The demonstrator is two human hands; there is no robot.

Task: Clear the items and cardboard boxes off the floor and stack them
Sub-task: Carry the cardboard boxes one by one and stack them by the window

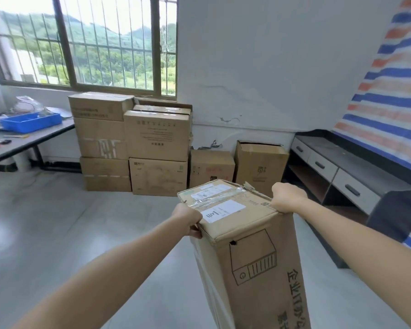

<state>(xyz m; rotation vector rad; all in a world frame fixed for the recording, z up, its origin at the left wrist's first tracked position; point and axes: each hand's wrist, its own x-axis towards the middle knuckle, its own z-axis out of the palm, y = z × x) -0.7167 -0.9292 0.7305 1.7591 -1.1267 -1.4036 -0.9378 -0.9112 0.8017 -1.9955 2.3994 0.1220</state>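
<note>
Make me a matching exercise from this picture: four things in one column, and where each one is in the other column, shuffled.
Things:
1. tall box
2. blue tray
3. drawer unit
4. rightmost floor box

Places:
A. on the table at the left
B. on the floor against the wall
C. gripped at its top by the left hand and right hand
D. beneath the striped sheet

Pairs: 1-C, 2-A, 3-D, 4-B

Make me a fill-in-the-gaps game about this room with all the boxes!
The left hand and right hand grip the top of a tall cardboard ____. The tray on the table is coloured ____. The stacked boxes stand below the barred ____.
Missing words: box; blue; window.
</note>
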